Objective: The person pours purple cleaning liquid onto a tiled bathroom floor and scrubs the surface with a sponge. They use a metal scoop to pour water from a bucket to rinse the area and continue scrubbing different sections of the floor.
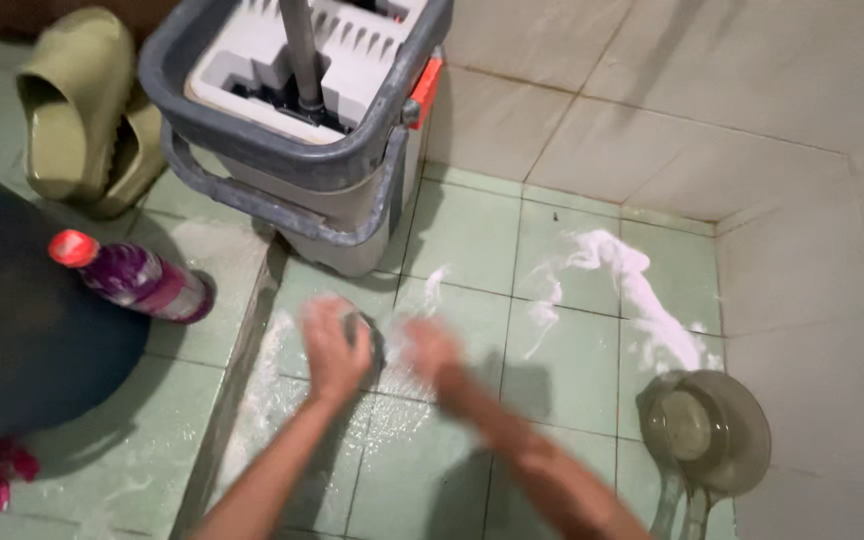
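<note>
**Hands on a soapy green floor, scrubber under the left palm**

Your left hand (335,345) presses down on a small dark scrubber (367,335), fingers curled over it so that only its rounded grey edge shows at the right side of the palm. It looks like a round pad, dark and dull, but most of it is hidden, so you cannot tell its exact kind. It sits on the green tiled floor (462,235), just in front of the mop bucket (302,130).

Your right hand (432,352) is just beside the left, blurred by motion; it seems flat and spread with nothing in it, but the blur keeps you from being certain.

White foam (642,290) streaks the tiles, thickest toward the far right corner and thinner around your hands.

For room: the bucket, grey with a mop handle (302,50) standing in its wringer, closes off the space ahead of your left hand. A raised step edge (242,370) runs along the left. Beyond it lie a purple bottle with a red cap (137,280), tipped on its side, and a pair of olive slippers (82,110). A clear plastic dipper (707,435) rests near the right wall (822,350). The tiles between your hands and the dipper are open.
</note>
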